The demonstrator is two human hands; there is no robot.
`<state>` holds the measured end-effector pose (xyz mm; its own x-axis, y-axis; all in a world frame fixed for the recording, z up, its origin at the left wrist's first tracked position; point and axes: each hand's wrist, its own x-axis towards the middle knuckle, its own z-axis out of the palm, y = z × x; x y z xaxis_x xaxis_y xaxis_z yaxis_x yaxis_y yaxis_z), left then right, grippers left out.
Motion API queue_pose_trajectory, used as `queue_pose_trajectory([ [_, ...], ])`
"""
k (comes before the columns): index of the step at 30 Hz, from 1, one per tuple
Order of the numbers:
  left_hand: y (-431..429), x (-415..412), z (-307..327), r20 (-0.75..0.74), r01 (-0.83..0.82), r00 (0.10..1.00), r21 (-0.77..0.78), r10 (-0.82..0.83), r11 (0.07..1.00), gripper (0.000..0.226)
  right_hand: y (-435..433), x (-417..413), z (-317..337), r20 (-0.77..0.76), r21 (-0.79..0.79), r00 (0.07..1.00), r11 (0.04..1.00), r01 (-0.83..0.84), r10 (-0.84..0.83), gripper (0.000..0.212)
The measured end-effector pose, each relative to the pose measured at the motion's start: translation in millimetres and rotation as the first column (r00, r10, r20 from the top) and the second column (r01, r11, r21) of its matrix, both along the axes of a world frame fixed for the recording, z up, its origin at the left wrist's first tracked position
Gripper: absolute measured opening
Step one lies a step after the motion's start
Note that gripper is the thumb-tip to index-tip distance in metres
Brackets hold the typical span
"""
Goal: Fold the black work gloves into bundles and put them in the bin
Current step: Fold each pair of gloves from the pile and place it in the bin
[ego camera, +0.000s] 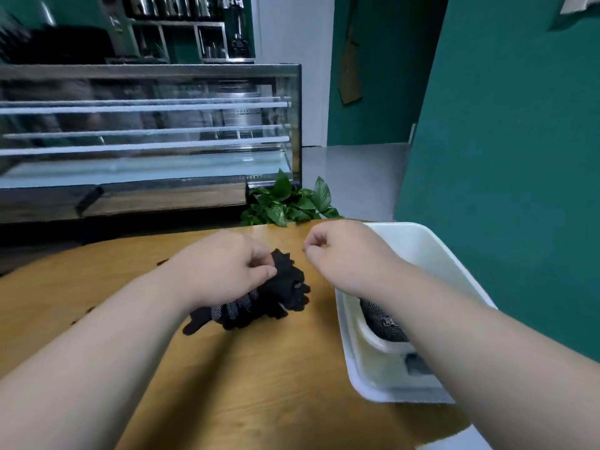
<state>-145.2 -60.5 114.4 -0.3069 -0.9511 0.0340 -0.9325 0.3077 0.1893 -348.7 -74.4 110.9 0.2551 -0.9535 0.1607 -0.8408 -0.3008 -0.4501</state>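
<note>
A heap of black work gloves (276,297) with grey patterned cuffs lies in the middle of the wooden table (259,384). My left hand (224,264) rests on the heap's left side and pinches black fabric at its top. My right hand (337,251) hovers to the right of the heap, fingers curled, holding nothing visible. The white bin (418,245) stands at the table's right side, partly under my right forearm. A dark glove bundle (383,319) lies inside it.
A green leafy plant (289,203) stands beyond the table's far edge. A glass display case (146,134) fills the left background. A teal wall (519,157) rises close behind the bin. Small dark bits (162,262) lie on the table's left part.
</note>
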Motion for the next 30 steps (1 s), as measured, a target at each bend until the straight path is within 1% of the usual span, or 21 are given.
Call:
queue_pose_trajectory([
  [4,47.5,46.9,-26.1,-0.078,-0.182,0.98,0.009,0.182,0.983,0.017,31.9,48.2,-21.5,-0.016,0.04,0.994,0.993,-0.11,0.111,0.017],
  [6,70.6,69.4,-46.9,-0.144,-0.254,0.956,0.028,0.255,0.967,0.016,44.3,70.0,-41.3,-0.023,0.076,0.987,0.985,-0.156,0.158,0.017],
  [12,113.2,113.6,-112.3,-0.331,-0.36,0.863,0.122,0.38,0.925,0.013,67.6,123.6,-105.2,-0.08,0.152,0.972,0.966,-0.208,0.222,0.015],
  [15,124.5,138.6,-139.8,-0.362,-0.408,0.825,0.148,0.433,0.901,0.015,73.6,148.8,-126.7,-0.106,0.181,0.963,0.957,-0.226,0.248,0.016],
  [18,128.5,164.9,-158.3,-0.407,-0.476,0.766,0.164,0.498,0.864,0.015,74.4,176.9,-136.4,-0.162,0.196,0.939,0.943,-0.27,0.302,0.019],
  [21,119.1,186.6,-166.5,-0.439,-0.518,0.715,0.19,0.544,0.834,0.013,65.1,209.8,-143.9,-0.215,0.184,0.919,0.938,-0.293,0.33,0.016],
  [23,110.1,197.5,-167.6,-0.499,-0.543,0.667,0.184,0.554,0.819,0.012,56.6,230.6,-151.3,-0.221,0.177,0.909,0.932,-0.318,0.352,0.016],
  [26,101.0,211.9,-170.5,-0.608,-0.564,0.568,0.205,0.556,0.8,0.008,41.4,258.2,-161.3,-0.229,0.148,0.892,0.92,-0.364,0.39,0.026],
  [28,97.8,219.8,-172.9,-0.638,-0.567,0.533,0.217,0.555,0.794,0.008,30.3,270.2,-166.3,-0.243,0.131,0.887,0.919,-0.371,0.393,0.034],
  [30,96.2,225.8,-174.4,-0.671,-0.568,0.507,0.212,0.541,0.795,0.009,21.5,278.4,-169.8,-0.292,0.134,0.871,0.919,-0.37,0.394,0.04],
])
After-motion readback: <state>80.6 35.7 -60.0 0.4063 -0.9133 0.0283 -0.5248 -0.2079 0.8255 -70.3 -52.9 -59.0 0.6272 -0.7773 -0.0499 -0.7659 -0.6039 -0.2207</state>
